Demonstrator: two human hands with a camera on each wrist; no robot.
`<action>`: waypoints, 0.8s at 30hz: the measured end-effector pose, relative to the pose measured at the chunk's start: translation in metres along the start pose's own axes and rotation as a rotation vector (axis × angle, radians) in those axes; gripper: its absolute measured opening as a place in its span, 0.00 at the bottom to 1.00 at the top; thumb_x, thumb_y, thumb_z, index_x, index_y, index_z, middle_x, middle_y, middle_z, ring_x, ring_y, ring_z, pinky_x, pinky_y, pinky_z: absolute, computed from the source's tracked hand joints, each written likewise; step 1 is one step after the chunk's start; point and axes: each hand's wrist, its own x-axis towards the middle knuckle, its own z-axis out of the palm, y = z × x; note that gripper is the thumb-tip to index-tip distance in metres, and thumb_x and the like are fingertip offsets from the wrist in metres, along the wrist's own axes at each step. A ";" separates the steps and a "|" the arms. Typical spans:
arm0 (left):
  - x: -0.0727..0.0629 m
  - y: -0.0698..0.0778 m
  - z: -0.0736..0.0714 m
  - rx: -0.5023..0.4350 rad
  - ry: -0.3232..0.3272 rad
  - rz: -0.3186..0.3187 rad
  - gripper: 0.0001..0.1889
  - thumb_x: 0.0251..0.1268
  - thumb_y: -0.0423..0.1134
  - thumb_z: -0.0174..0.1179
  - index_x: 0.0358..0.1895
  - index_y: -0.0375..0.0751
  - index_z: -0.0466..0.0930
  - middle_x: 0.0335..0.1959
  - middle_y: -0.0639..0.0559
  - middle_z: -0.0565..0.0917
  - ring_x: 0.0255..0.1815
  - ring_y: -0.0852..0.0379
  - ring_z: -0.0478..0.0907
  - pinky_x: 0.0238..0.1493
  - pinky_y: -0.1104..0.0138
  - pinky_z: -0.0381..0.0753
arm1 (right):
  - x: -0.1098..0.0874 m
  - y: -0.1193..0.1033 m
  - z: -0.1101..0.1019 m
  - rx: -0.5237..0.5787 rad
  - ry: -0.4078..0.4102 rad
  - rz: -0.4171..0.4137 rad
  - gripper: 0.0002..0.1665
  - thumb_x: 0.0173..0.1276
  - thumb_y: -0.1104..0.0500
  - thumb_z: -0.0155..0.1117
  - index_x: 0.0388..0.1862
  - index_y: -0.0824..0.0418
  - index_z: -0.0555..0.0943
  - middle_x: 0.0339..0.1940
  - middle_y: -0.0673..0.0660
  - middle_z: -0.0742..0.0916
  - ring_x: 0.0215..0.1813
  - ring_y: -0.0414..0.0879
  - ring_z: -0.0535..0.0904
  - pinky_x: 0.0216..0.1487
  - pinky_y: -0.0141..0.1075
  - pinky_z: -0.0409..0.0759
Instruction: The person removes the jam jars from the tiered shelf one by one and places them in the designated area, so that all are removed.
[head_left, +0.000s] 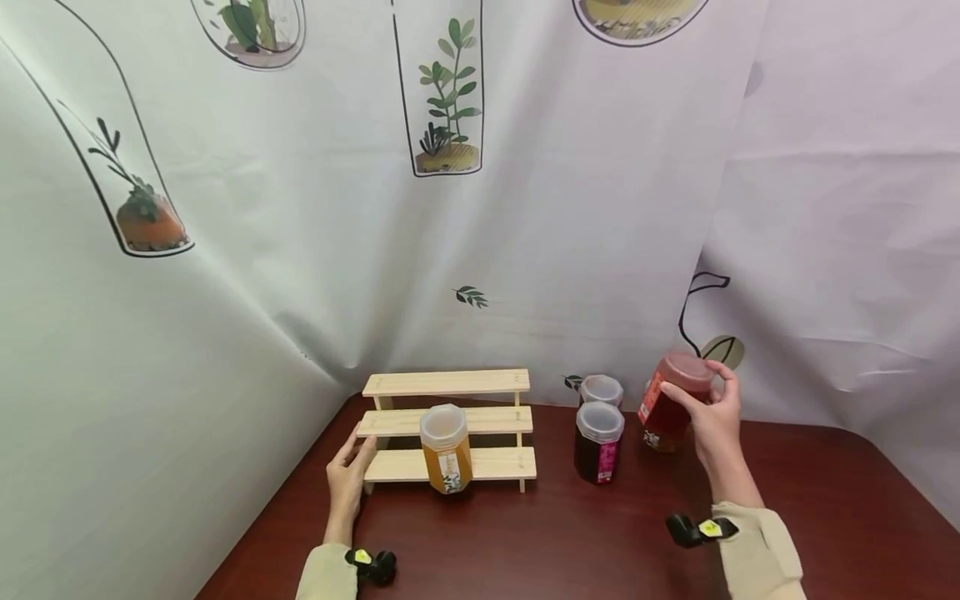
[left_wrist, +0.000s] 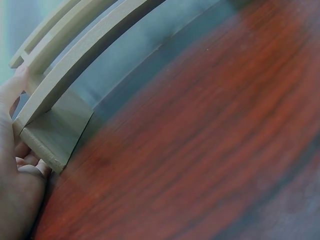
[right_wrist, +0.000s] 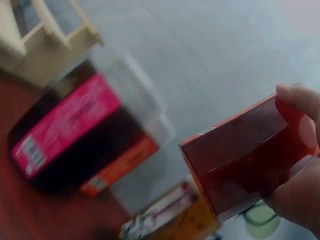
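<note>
My right hand (head_left: 716,417) grips a jar of dark red contents (head_left: 678,392) around its upper part, thumb on one side and fingers on the other. In the right wrist view the red jar (right_wrist: 240,160) is tilted and held clear of the table. My left hand (head_left: 347,479) holds the left end of a three-tier wooden shelf (head_left: 446,382); in the left wrist view its fingers curl by the side panel (left_wrist: 60,127). An amber jar with a frosted lid (head_left: 447,450) is at the front middle of the shelf.
Right of the shelf stand a dark jar with a pink label (head_left: 598,446) and another lidded jar (head_left: 602,389) behind it. An amber jar (right_wrist: 175,215) stands near the held one, partly hidden. The dark red-brown table (head_left: 510,542) meets a printed cloth backdrop (head_left: 600,250).
</note>
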 end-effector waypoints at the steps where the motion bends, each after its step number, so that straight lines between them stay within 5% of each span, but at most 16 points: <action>1: 0.000 0.000 0.000 -0.003 0.000 0.001 0.29 0.66 0.42 0.64 0.70 0.43 0.70 0.27 0.67 0.82 0.31 0.72 0.81 0.31 0.78 0.78 | -0.001 0.005 -0.003 -0.007 0.004 0.013 0.44 0.58 0.67 0.73 0.65 0.40 0.61 0.56 0.46 0.72 0.57 0.37 0.69 0.45 0.18 0.71; 5: 0.001 0.000 -0.001 -0.002 -0.017 -0.002 0.29 0.67 0.42 0.63 0.70 0.44 0.69 0.28 0.66 0.83 0.34 0.71 0.83 0.34 0.78 0.79 | -0.003 0.023 -0.014 -0.031 0.010 0.049 0.45 0.57 0.67 0.74 0.64 0.38 0.61 0.61 0.49 0.71 0.60 0.38 0.68 0.45 0.16 0.70; 14: 0.001 0.001 -0.004 -0.002 -0.012 0.011 0.29 0.67 0.42 0.63 0.70 0.43 0.69 0.28 0.67 0.83 0.35 0.71 0.83 0.34 0.78 0.79 | -0.009 0.060 -0.027 -0.043 0.038 0.058 0.40 0.53 0.72 0.73 0.51 0.37 0.66 0.45 0.40 0.75 0.47 0.30 0.71 0.41 0.16 0.71; 24: -0.001 0.001 -0.003 -0.018 -0.019 0.025 0.28 0.67 0.42 0.62 0.69 0.40 0.70 0.29 0.69 0.83 0.35 0.70 0.82 0.34 0.79 0.79 | -0.011 0.080 -0.036 -0.090 -0.055 -0.002 0.43 0.50 0.75 0.72 0.51 0.37 0.64 0.48 0.40 0.72 0.45 0.25 0.72 0.44 0.14 0.69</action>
